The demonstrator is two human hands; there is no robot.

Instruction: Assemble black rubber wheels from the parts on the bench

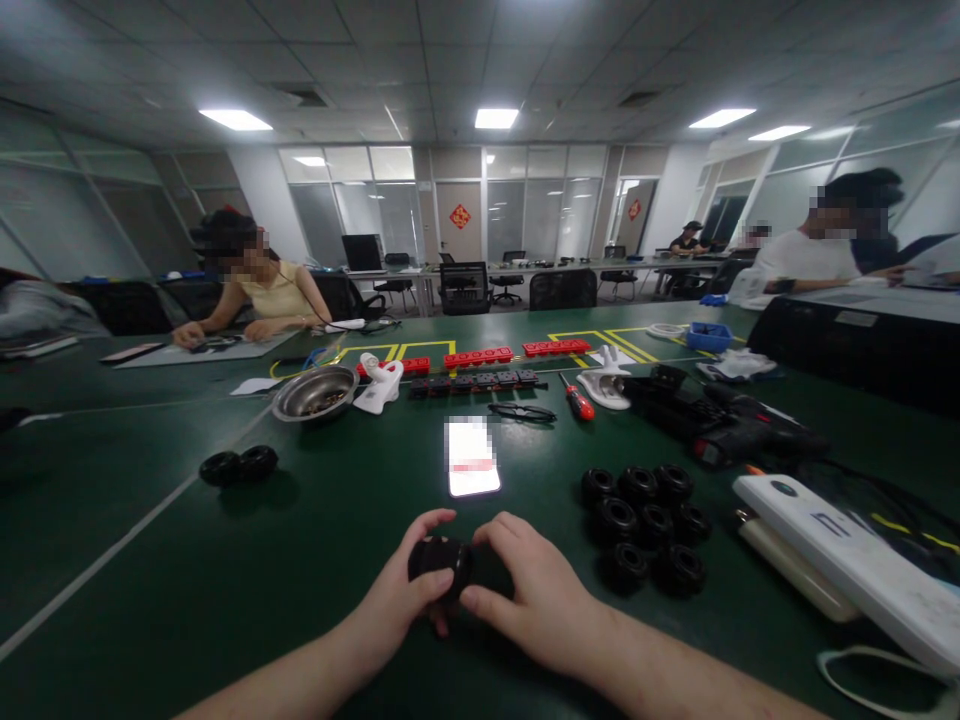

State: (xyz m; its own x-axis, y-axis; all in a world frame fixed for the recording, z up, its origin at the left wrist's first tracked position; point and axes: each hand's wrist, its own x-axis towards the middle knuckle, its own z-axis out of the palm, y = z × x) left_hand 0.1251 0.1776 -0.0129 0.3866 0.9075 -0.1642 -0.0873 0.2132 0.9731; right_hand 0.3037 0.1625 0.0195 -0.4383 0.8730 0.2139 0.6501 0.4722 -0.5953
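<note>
Both my hands meet low in the middle of the green table. My left hand is closed round a small black rubber wheel, thumb on its top. My right hand is closed on the same wheel from the right, fingers curled over its side. A lit phone lies flat just beyond my hands. To the right sits a cluster of several black wheels. Two more black wheels lie to the left.
A metal bowl, white gloves, rows of red and black parts, a red-handled screwdriver and a black power drill lie further back. A white power strip is at right. Other people sit at the tables behind.
</note>
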